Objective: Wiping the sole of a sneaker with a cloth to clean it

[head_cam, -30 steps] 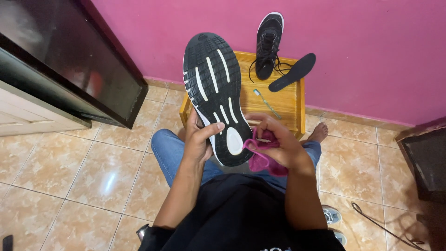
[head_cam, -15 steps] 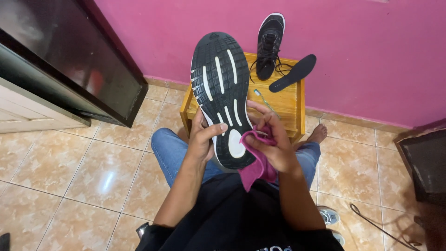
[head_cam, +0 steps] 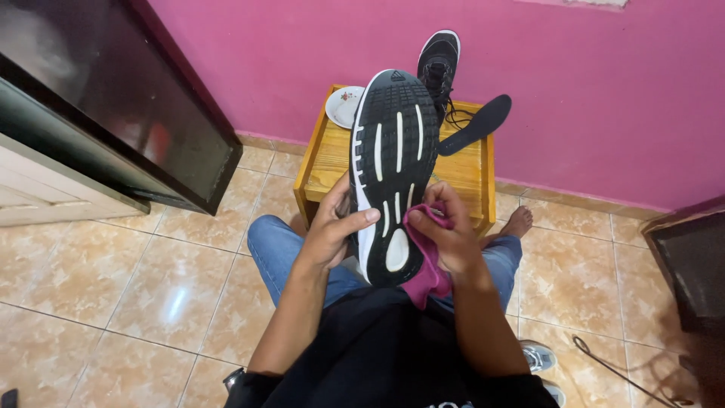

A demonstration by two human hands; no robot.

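Note:
A black sneaker (head_cam: 393, 143) with a black-and-white sole is held up, sole facing me. My left hand (head_cam: 334, 227) grips its heel end from the left, thumb across the sole. My right hand (head_cam: 445, 234) holds a magenta cloth (head_cam: 427, 268) pressed against the right edge of the sole near the heel. Behind it, a second black sneaker (head_cam: 439, 64) leans upright against the pink wall, with a dark insole (head_cam: 477, 123) beside it on the wooden stool (head_cam: 325, 155).
A small floral plate (head_cam: 343, 106) lies on the stool's far left corner. A dark glossy cabinet (head_cam: 113, 98) stands at the left, dark furniture (head_cam: 691, 264) at the right. My legs in jeans and a bare foot (head_cam: 517, 223) rest on the tiled floor. A grey shoe (head_cam: 538, 357) and a cord lie lower right.
The sneaker has tipped more upright and shifted right in view. My right hand with the cloth has moved up along the sole's right edge. The plate has come into view.

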